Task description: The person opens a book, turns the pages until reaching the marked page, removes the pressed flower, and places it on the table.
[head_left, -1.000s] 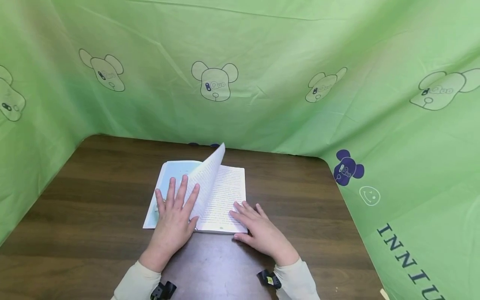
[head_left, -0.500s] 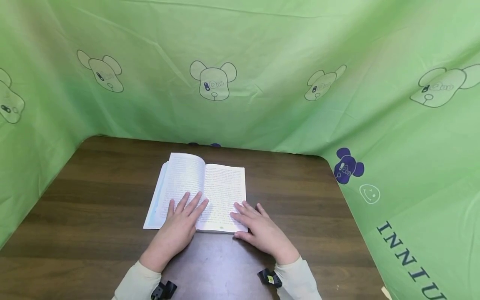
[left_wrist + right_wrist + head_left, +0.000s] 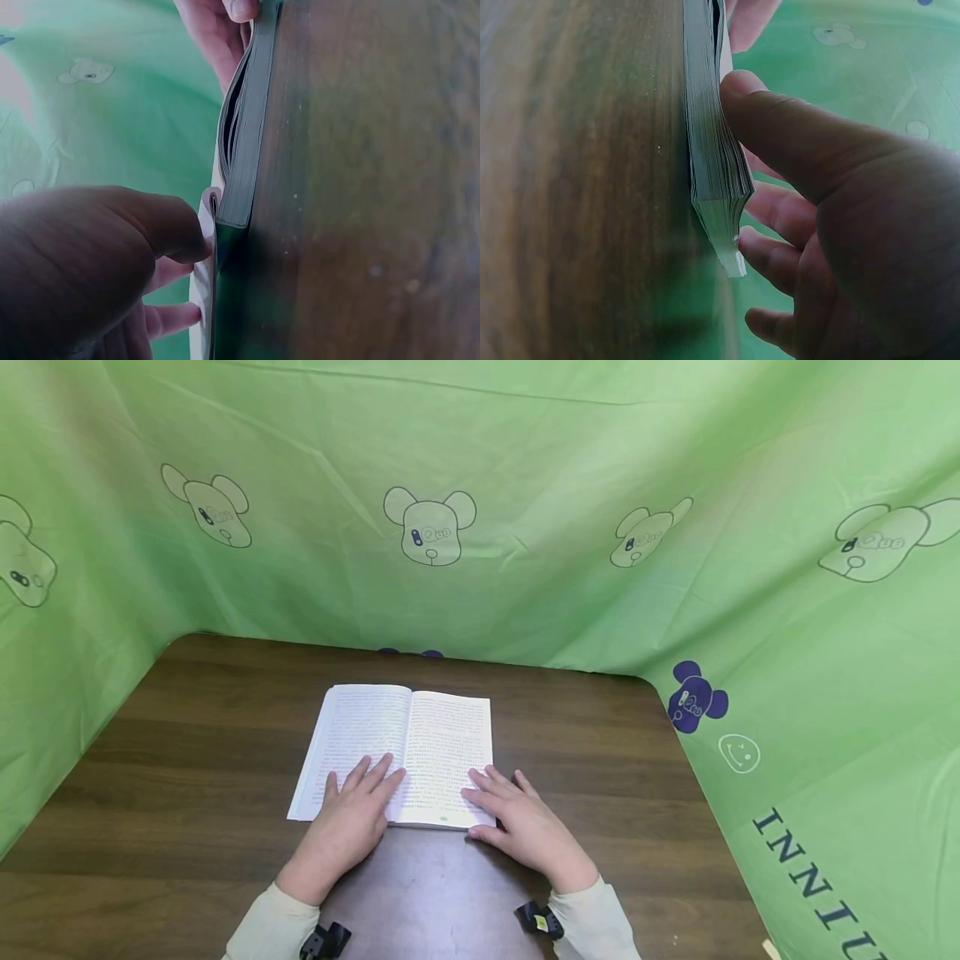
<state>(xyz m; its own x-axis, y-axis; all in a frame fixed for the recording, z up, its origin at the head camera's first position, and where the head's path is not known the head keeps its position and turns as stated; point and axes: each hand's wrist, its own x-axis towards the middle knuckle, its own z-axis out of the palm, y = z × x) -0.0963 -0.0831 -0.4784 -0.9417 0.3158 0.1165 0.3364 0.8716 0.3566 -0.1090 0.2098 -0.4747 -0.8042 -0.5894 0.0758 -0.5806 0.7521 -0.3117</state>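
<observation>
An open book point(image 3: 448, 735) with printed text on both pages lies on the table in the head view. My left hand point(image 3: 348, 818) rests on the lower part of the left page, its fingers extended toward the spine. On the lower right corner of the right page lies my right hand point(image 3: 528, 822), fingers spread and straight, thumb by the bottom edge. In the left wrist view, the thin left side of the book point(image 3: 204, 285) lies under the fingers. The right wrist view shows the thick page block point(image 3: 716, 142) beside the right thumb.
The brown wooden table point(image 3: 187, 752) extends around the book. A green cloth point(image 3: 525, 602) with printed bear heads hangs behind it and along both sides. Black wrist cameras sit on both sleeves. A small pale object point(image 3: 770, 949) is at the lower right edge.
A page that stood raised has turned over to the left and now lies flat, covering the light-blue page. My left hand moved down the left page; my right hand stayed in place.
</observation>
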